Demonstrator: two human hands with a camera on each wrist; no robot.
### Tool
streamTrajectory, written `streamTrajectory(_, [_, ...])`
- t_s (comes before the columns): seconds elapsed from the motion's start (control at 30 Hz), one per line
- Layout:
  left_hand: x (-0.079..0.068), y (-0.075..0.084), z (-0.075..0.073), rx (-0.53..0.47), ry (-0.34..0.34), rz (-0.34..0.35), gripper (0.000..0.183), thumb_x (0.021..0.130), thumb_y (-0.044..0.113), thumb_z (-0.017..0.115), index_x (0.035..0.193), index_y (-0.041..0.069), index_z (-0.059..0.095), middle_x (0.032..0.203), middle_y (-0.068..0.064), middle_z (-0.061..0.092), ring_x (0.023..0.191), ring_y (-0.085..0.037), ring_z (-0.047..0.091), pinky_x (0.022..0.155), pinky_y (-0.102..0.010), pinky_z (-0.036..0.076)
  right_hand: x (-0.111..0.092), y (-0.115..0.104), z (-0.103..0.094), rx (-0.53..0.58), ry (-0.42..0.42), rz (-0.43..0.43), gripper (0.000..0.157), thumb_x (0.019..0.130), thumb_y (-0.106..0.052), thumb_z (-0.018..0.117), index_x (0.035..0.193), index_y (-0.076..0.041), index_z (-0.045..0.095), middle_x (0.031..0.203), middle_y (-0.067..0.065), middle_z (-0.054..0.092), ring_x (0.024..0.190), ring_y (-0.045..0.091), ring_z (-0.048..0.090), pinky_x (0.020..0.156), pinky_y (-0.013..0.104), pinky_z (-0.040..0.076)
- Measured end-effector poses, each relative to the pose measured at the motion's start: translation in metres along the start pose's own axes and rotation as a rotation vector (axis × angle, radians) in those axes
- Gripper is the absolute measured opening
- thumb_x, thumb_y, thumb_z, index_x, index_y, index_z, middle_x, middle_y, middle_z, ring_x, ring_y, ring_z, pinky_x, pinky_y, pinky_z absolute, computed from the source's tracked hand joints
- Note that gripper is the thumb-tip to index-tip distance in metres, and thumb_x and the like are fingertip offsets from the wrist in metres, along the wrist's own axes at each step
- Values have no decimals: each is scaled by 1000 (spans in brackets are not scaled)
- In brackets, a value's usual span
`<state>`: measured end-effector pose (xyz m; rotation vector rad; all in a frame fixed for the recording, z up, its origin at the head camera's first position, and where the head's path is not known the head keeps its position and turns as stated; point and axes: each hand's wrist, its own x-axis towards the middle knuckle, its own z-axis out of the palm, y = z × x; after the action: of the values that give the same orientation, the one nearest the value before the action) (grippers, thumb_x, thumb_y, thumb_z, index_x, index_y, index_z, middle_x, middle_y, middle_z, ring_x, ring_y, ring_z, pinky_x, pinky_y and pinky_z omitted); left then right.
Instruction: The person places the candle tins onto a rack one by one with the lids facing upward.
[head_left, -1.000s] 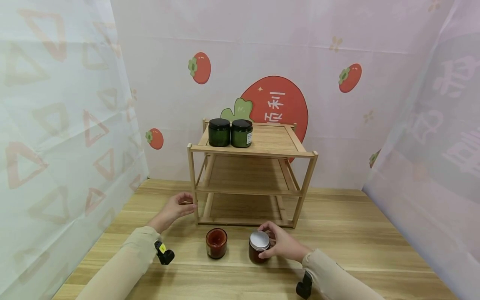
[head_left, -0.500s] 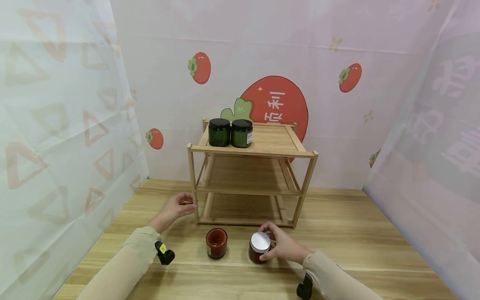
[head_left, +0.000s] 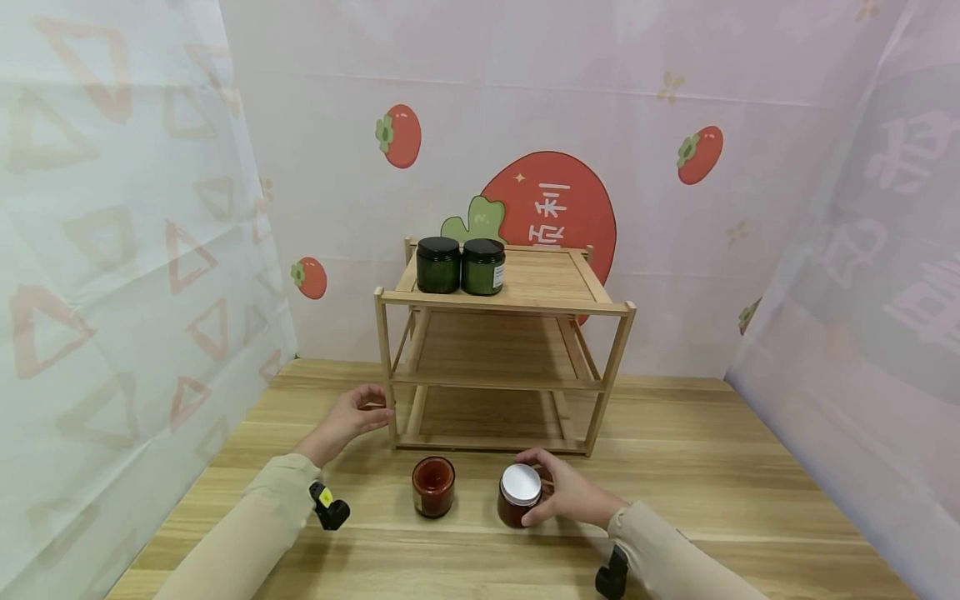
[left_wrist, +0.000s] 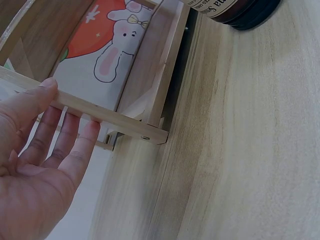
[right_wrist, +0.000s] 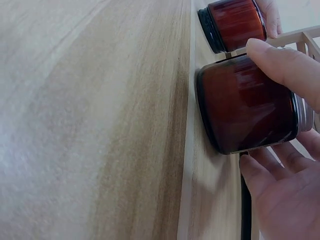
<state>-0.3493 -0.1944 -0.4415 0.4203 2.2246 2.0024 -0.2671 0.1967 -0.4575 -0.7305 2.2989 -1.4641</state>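
My right hand [head_left: 573, 493] curves its thumb and fingers round an amber glass jar [head_left: 512, 510] with a silver-white lid [head_left: 521, 483]. In the right wrist view the jar [right_wrist: 245, 105] stands upright on the table, with the thumb [right_wrist: 282, 65] along one side and fingertips close to the other. My left hand [head_left: 348, 423] holds the front left post [left_wrist: 107, 114] of a wooden rack [head_left: 498, 385], thumb on one face and fingers behind. Between the hands stands a second amber jar [head_left: 432, 490], lidless and open at the top; the left wrist view shows part of its label [left_wrist: 212, 6].
Two green jars [head_left: 438, 265] with black lids stand side by side on the rack's top shelf [head_left: 547, 275], toward the left. Printed cloth walls [head_left: 330, 125] enclose the back and sides of the wooden table [head_left: 690, 467].
The lidded jar has shifted very slightly to the right and its lid looks brighter. My right hand has moved a little right and toward me. My left hand has stayed still.
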Motion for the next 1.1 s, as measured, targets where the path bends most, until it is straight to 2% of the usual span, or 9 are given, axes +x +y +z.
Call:
streamTrajectory(0.23, [0, 0, 0, -1, 0, 1, 38, 90, -1, 63, 122, -9, 45, 106, -6, 57, 96, -15, 62, 88, -26, 57, 0, 5, 0, 0, -4, 24, 76, 70, -11, 87, 133, -2, 47, 125, 10, 56, 122, 30, 51, 106, 46, 45])
streamTrajectory(0.7, [1, -1, -1, -9, 2, -4, 38, 89, -1, 64, 122, -9, 45, 105, -5, 58, 96, -15, 62, 88, -27, 57, 0, 7, 0, 30, -10, 30, 70, 71, -7, 85, 131, 1, 49, 124, 11, 58, 122, 29, 51, 105, 40, 47])
streamTrajectory(0.93, [0, 1, 0, -8, 4, -3, 40, 89, -2, 64, 123, -10, 45, 105, -6, 58, 95, -15, 63, 87, -26, 57, 1, 6, 0, 19, -6, 28, 67, 71, -8, 86, 128, 0, 52, 121, 9, 59, 119, 26, 54, 104, 43, 48])
streamTrajectory(1.1, [-1, 2, 0, -13, -2, -3, 42, 90, -1, 64, 125, -11, 43, 106, -8, 57, 96, -16, 63, 88, -27, 57, 0, 1, -2, -5, 16, 7, 65, 70, -9, 86, 126, 0, 53, 118, 10, 61, 112, 23, 57, 94, 31, 53])
